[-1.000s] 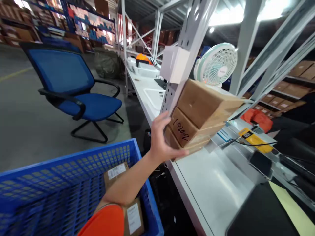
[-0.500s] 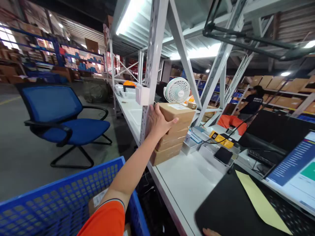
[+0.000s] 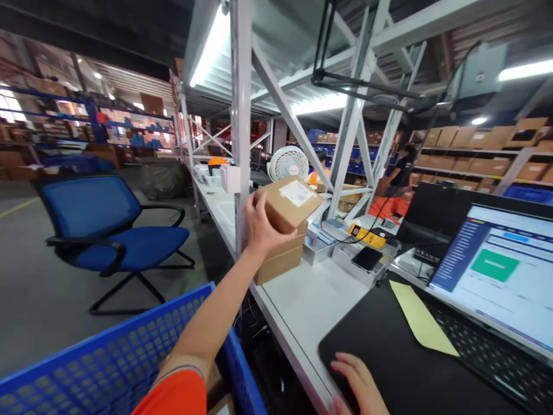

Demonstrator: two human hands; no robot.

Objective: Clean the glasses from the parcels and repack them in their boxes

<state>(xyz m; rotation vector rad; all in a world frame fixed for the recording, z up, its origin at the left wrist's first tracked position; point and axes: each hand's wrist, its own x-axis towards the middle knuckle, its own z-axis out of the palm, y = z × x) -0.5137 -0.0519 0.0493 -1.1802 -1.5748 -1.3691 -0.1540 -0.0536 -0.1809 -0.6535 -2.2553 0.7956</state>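
My left hand [image 3: 259, 227] grips a small cardboard box [image 3: 288, 202] with a white label on top, tilted and lifted a little off the stack of boxes [image 3: 280, 256] beneath it at the near end of the white bench [image 3: 302, 300]. My right hand [image 3: 356, 383] rests low in view on the black mat [image 3: 389, 351], fingers lying flat and holding nothing.
A blue mesh crate [image 3: 108, 363] stands at my lower left with a box inside. A blue chair [image 3: 108, 230] sits on the floor beyond. On the bench are a yellow envelope [image 3: 417, 317], a laptop [image 3: 496, 271], a yellow scanner [image 3: 367, 235], a white fan [image 3: 291, 163] and a shelf post [image 3: 241, 127].
My left hand has closed on the top box and tipped it up off the stack. My right hand has come into view on the black mat. The camera has turned right.
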